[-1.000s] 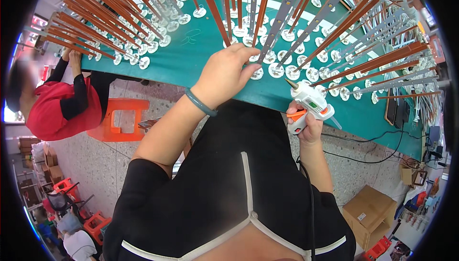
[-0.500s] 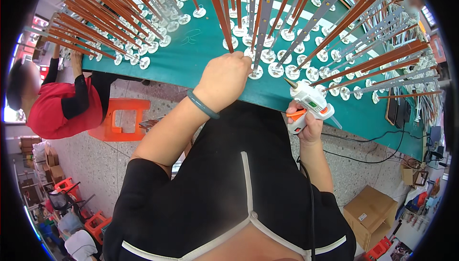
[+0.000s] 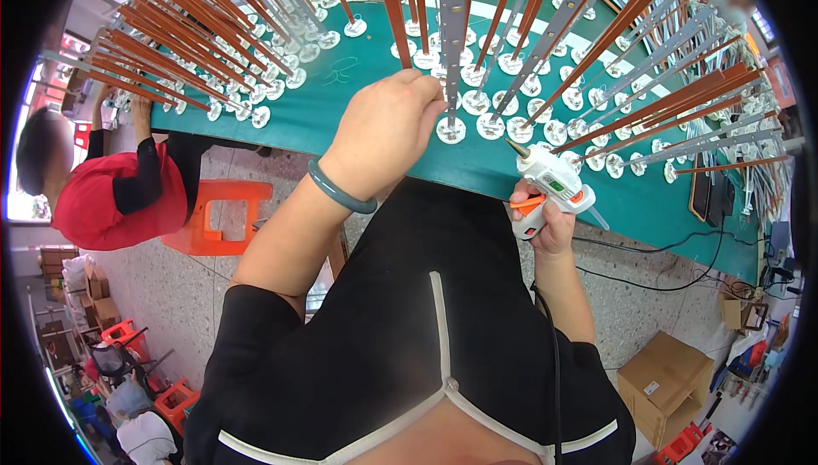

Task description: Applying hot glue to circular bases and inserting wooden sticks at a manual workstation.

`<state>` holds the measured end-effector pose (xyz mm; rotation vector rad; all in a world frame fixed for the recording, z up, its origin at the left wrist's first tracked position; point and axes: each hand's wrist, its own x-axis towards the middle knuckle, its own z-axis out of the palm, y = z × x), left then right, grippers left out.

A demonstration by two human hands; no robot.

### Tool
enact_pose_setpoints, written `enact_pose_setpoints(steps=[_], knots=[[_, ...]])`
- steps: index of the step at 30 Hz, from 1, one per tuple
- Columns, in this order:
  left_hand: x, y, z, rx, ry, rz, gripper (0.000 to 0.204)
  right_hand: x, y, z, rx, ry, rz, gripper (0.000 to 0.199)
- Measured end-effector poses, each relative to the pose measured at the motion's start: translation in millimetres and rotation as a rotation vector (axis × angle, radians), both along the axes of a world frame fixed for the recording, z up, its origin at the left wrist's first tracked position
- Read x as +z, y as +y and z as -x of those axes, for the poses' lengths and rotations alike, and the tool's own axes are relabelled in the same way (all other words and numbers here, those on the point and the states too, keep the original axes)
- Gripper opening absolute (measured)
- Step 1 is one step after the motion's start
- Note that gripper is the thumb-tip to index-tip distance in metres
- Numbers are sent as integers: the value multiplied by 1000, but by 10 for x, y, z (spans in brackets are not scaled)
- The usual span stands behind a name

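My right hand (image 3: 545, 219) is wrapped round a white hot glue gun (image 3: 545, 168) with an orange trigger, its metal nozzle pointing away and to the left over the table edge. My left hand (image 3: 388, 128), a green bangle at its wrist, is closed with bent fingers just left of an upright grey LED strip (image 3: 452, 30). Whatever those fingers pinch, if anything, is hidden behind the hand. The strip rises from a round white base (image 3: 451, 130) near the front edge. More white discs bearing grey or brown strips stand close around both hands.
Brown strips (image 3: 183, 30) on bases crowd the green table (image 3: 298, 115) at left. Others pack its right end, beside a dark phone-like object (image 3: 700, 196). Black cables (image 3: 656, 248) hang at right. A person in red (image 3: 111, 196) works at left near an orange stool (image 3: 223, 218).
My left hand has drawn slightly left and back from the front strip's base. That strip now stands more upright. My right hand and the glue gun have barely moved.
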<state>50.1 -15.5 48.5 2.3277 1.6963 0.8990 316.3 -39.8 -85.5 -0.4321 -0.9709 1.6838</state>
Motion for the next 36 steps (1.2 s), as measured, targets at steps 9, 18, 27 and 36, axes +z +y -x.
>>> enact_pose_setpoints(steps=[9,18,27,36], knots=[[273,-74,44,-35,-53,-90,5,-8,0,-11,10,-12,6,41],[598,-155,149,-169,-148,-210,5,-38,0,-21,2,-4,8,41],[395,-135,109,-206,-190,-215,4,-32,-5,-14,-6,2,12,40],[-355,-237,46,-248,162,29,10,-17,4,-3,3,7,-11,39]])
